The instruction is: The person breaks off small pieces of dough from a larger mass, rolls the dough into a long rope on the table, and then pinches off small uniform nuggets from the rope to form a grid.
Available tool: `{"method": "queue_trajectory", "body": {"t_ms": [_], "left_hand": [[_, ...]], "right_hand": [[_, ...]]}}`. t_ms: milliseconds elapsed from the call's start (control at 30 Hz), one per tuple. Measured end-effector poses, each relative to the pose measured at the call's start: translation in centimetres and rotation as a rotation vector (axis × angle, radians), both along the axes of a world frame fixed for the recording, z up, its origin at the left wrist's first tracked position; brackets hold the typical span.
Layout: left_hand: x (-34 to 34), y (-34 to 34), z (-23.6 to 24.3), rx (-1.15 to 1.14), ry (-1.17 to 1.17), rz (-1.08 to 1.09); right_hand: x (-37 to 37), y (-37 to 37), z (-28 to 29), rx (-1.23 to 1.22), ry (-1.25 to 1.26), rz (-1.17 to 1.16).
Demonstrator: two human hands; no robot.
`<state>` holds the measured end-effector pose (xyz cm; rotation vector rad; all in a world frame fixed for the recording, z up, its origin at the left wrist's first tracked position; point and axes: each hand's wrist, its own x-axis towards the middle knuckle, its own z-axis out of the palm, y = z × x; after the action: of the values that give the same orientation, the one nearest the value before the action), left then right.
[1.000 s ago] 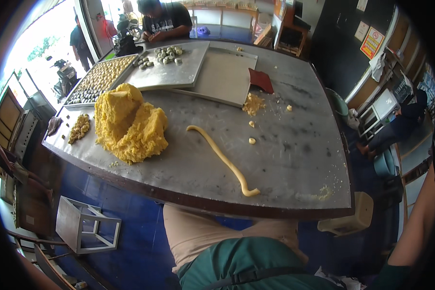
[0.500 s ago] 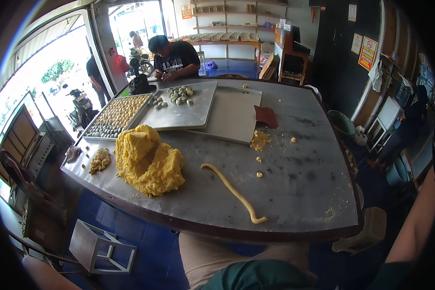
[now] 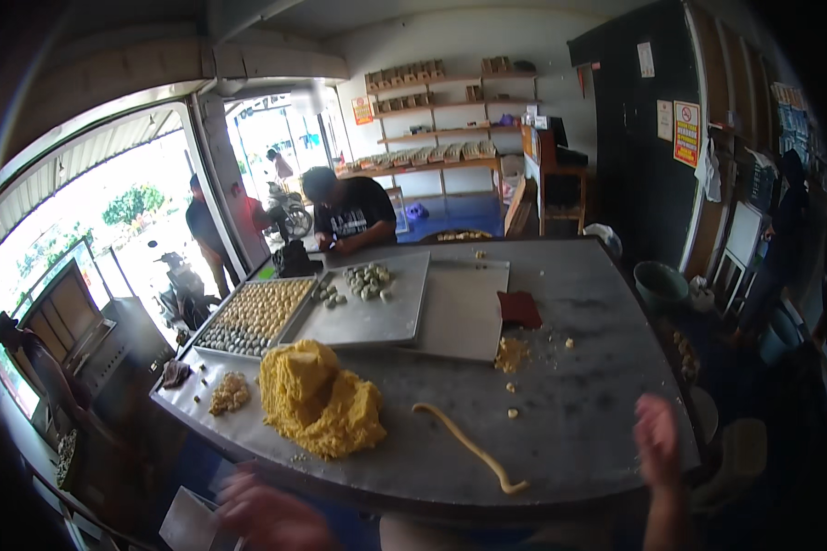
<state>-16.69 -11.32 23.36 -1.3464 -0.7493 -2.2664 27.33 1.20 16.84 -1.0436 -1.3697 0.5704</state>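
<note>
Daylight flooded in from the left through the wide doorway (image 3: 69, 220), which was washed out nearly to white, and through a second opening (image 3: 271, 138) farther back. The room itself was dim, darkest at the black wall panel (image 3: 620, 161) and in the shadows below the table (image 3: 570, 432), whose metal top gave off a dull gray sheen; the tray (image 3: 368, 317) looked paler. The left hand (image 3: 262, 507) was smeared by motion (its outline had almost dissolved), and the right hand (image 3: 658, 439) was soft as well. Straight edges bowed toward the rim, where the round fisheye frame faded into black.
</note>
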Motion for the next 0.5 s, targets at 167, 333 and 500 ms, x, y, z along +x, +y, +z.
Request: {"method": "queue_trajectory", "body": {"t_ms": [167, 333, 500], "left_hand": [[10.7, 7.8, -23.3, -1.058, 0.335, -0.221], [14.8, 7.7, -19.8, -1.439, 0.825, -0.599], [13.7, 10.6, -24.3, -1.352, 1.113, -0.363]], "right_hand": [[-4.3, -2.0, -10.5, -0.749, -0.539, 0.347], [-7.1, -2.6, -9.6, -0.589, -0.933, 0.357], [-8.0, -1.3, -11.1, -0.585, -0.953, 0.463]]}}
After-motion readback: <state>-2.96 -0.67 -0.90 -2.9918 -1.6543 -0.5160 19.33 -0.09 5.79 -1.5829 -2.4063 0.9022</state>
